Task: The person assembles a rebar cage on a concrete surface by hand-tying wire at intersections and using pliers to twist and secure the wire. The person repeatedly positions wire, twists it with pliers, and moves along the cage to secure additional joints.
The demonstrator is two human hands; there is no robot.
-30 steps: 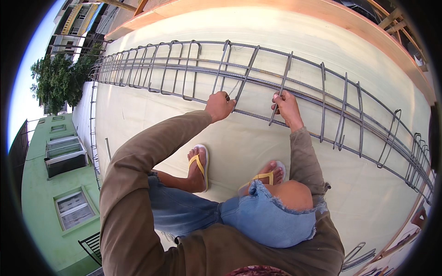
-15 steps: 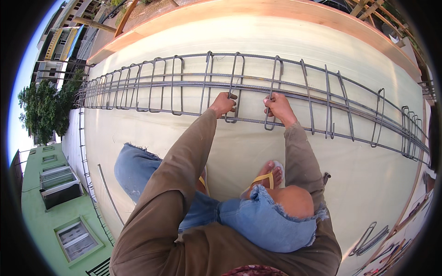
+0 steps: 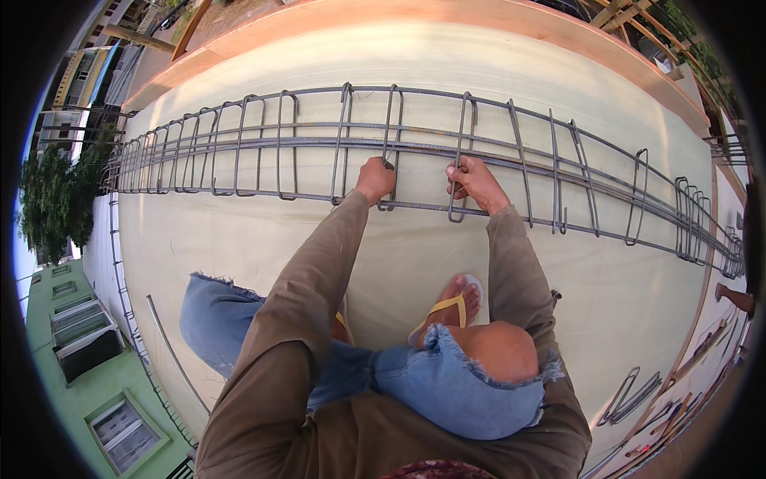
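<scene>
A long steel rebar cage lies across a pale concrete slab, with rectangular stirrups spaced along its length. My left hand is closed around one stirrup near the cage's lower bar. My right hand grips the neighbouring stirrup just to the right. Both arms wear brown sleeves. I crouch in torn blue jeans, and one foot in a yellow flip-flop rests on the slab below the cage.
Loose stirrups and bars lie at the lower right by the slab's edge. A thin bent bar lies at the lower left. A wooden form board borders the far side. Beyond the left edge are a green building and trees far below.
The cage has shifted in view as I moved along it, and both hands now hold stirrups further along. My left leg has swung out to the left.
</scene>
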